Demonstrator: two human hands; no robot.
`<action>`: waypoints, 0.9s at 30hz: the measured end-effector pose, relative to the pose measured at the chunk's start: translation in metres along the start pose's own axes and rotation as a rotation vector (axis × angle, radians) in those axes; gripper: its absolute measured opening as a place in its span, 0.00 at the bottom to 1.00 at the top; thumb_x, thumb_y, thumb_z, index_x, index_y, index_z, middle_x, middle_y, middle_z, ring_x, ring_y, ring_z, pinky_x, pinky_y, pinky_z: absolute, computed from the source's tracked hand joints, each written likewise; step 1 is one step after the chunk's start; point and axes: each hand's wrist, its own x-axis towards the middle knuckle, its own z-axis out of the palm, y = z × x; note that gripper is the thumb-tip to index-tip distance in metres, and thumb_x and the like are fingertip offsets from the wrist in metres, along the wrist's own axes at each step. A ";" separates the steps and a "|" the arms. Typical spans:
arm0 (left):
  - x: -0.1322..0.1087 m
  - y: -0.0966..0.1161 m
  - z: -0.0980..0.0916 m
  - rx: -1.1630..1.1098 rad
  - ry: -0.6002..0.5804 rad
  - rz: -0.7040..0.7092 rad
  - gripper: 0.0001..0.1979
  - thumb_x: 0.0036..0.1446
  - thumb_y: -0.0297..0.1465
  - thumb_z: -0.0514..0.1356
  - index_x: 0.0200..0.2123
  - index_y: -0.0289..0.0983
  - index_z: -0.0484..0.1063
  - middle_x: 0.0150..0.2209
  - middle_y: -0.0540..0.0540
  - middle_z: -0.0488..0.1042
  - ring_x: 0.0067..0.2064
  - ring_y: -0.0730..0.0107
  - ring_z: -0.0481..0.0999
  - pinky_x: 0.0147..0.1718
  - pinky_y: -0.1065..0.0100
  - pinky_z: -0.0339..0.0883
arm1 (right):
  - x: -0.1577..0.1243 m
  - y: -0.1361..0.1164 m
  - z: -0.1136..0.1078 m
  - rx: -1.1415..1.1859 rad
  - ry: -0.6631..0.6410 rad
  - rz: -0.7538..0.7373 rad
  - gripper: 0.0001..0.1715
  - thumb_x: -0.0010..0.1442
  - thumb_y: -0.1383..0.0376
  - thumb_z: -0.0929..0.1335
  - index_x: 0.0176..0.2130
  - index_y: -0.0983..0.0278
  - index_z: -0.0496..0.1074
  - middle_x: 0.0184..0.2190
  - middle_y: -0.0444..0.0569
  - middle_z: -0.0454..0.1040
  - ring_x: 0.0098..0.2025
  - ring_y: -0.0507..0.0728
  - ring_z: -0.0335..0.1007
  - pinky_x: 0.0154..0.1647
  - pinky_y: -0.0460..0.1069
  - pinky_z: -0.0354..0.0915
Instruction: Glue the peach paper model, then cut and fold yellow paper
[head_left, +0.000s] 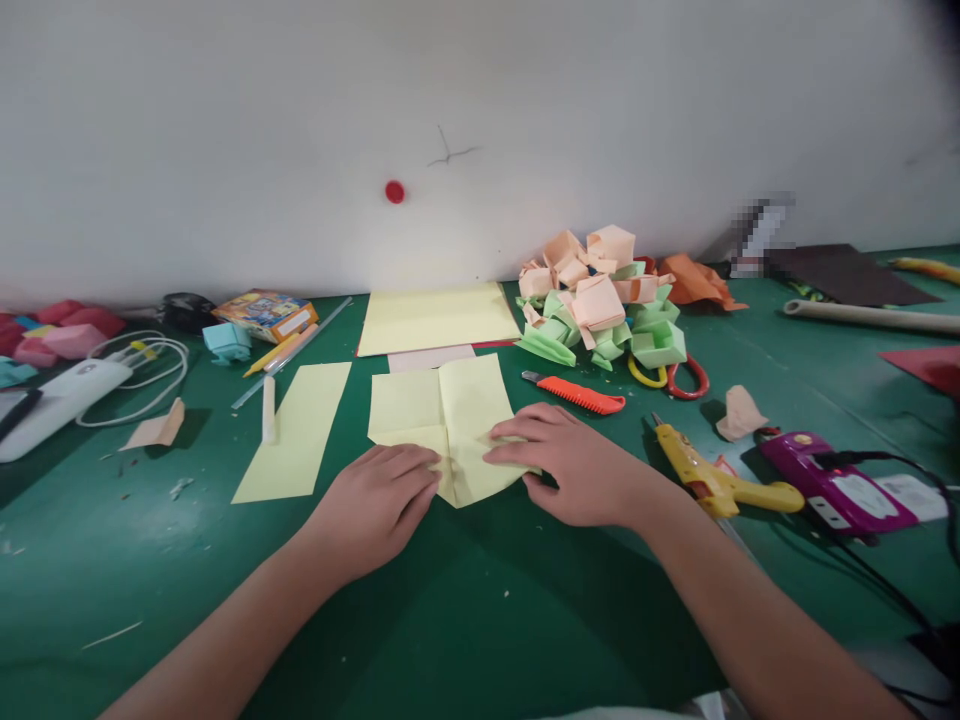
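A creased pale yellow sheet of paper [478, 420] lies in front of me, with a vertical fold and a horizontal fold crossing it. Its near edge is raised toward me. My left hand [379, 505] grips the lower left edge, fingers curled together over it. On the right side, my right hand [566, 460] holds the sheet with its fingers across the top and the thumb at the near edge. A cut strip of yellow paper [304, 430] lies to the left, with a white stick [268, 408] on it. Behind the right hand rests an orange utility knife [581, 394].
Folded peach and green paper pieces [600, 305] are heaped by the wall, near scissors [686, 378]. A yellow glue gun [724, 480] and a purple power strip [840, 483] sit right. Yellow sheets [439, 318] lie behind. At left are pens [281, 352] and a white power strip [64, 408].
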 end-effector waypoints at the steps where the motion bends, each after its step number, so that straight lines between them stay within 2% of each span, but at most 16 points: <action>1: 0.000 0.000 0.000 0.009 0.000 0.007 0.17 0.71 0.33 0.50 0.49 0.37 0.78 0.49 0.42 0.82 0.50 0.56 0.81 0.48 0.53 0.76 | 0.000 0.000 -0.001 -0.005 0.006 -0.002 0.27 0.60 0.72 0.65 0.56 0.58 0.76 0.62 0.47 0.73 0.63 0.64 0.60 0.63 0.62 0.61; 4: 0.000 0.000 0.000 0.013 -0.009 0.009 0.17 0.71 0.34 0.50 0.50 0.37 0.78 0.49 0.41 0.81 0.50 0.55 0.81 0.49 0.53 0.76 | -0.001 0.001 -0.002 0.007 0.002 -0.013 0.21 0.64 0.66 0.67 0.56 0.59 0.77 0.63 0.46 0.72 0.64 0.65 0.57 0.66 0.63 0.58; 7: 0.000 -0.001 0.000 -0.013 -0.027 -0.001 0.17 0.71 0.34 0.51 0.50 0.38 0.78 0.50 0.42 0.81 0.52 0.55 0.80 0.49 0.52 0.75 | -0.001 0.004 -0.001 0.026 -0.043 0.006 0.23 0.62 0.61 0.71 0.57 0.57 0.76 0.66 0.44 0.69 0.66 0.67 0.54 0.66 0.65 0.57; 9: 0.000 -0.002 0.001 -0.035 -0.041 -0.012 0.17 0.71 0.35 0.51 0.50 0.38 0.78 0.51 0.42 0.81 0.52 0.55 0.79 0.50 0.52 0.75 | -0.001 0.007 0.001 0.032 -0.078 0.027 0.29 0.59 0.62 0.72 0.59 0.54 0.74 0.68 0.43 0.65 0.67 0.68 0.51 0.66 0.67 0.56; 12: 0.000 -0.002 0.001 -0.045 -0.057 -0.025 0.17 0.71 0.35 0.50 0.49 0.38 0.78 0.50 0.41 0.80 0.52 0.55 0.79 0.50 0.52 0.74 | -0.001 0.008 0.006 0.036 -0.100 0.039 0.35 0.56 0.70 0.70 0.62 0.52 0.72 0.70 0.43 0.62 0.68 0.68 0.51 0.66 0.67 0.56; 16: 0.000 -0.002 0.000 -0.044 -0.087 -0.039 0.17 0.71 0.36 0.50 0.50 0.38 0.77 0.51 0.41 0.80 0.53 0.55 0.79 0.51 0.52 0.73 | -0.002 0.006 0.005 0.056 -0.068 0.035 0.36 0.56 0.73 0.66 0.61 0.53 0.72 0.69 0.44 0.64 0.69 0.66 0.51 0.67 0.66 0.54; 19: 0.001 -0.002 -0.001 -0.070 -0.089 -0.055 0.17 0.71 0.37 0.51 0.50 0.38 0.76 0.52 0.41 0.80 0.53 0.55 0.78 0.52 0.52 0.73 | -0.002 0.004 0.000 0.067 -0.062 0.016 0.31 0.58 0.71 0.67 0.60 0.56 0.74 0.68 0.45 0.65 0.70 0.66 0.51 0.68 0.67 0.51; 23: 0.000 -0.003 -0.002 -0.099 -0.106 -0.055 0.16 0.71 0.39 0.52 0.47 0.39 0.77 0.52 0.41 0.79 0.54 0.54 0.77 0.52 0.51 0.72 | 0.000 0.001 -0.006 0.089 -0.095 0.038 0.17 0.68 0.62 0.65 0.52 0.57 0.80 0.65 0.46 0.70 0.69 0.68 0.54 0.66 0.69 0.50; 25: 0.000 -0.004 -0.003 -0.103 -0.123 -0.051 0.16 0.71 0.40 0.52 0.46 0.39 0.76 0.53 0.41 0.79 0.55 0.53 0.77 0.52 0.50 0.72 | 0.001 0.001 -0.006 0.102 -0.106 0.072 0.16 0.69 0.60 0.65 0.47 0.57 0.81 0.62 0.46 0.73 0.68 0.67 0.56 0.66 0.69 0.51; 27: -0.001 -0.004 -0.003 -0.107 -0.125 -0.048 0.16 0.71 0.40 0.51 0.45 0.39 0.76 0.53 0.41 0.78 0.55 0.53 0.77 0.52 0.50 0.71 | 0.001 0.003 -0.006 0.115 -0.121 0.099 0.14 0.68 0.58 0.67 0.46 0.56 0.81 0.62 0.47 0.73 0.68 0.68 0.56 0.66 0.69 0.51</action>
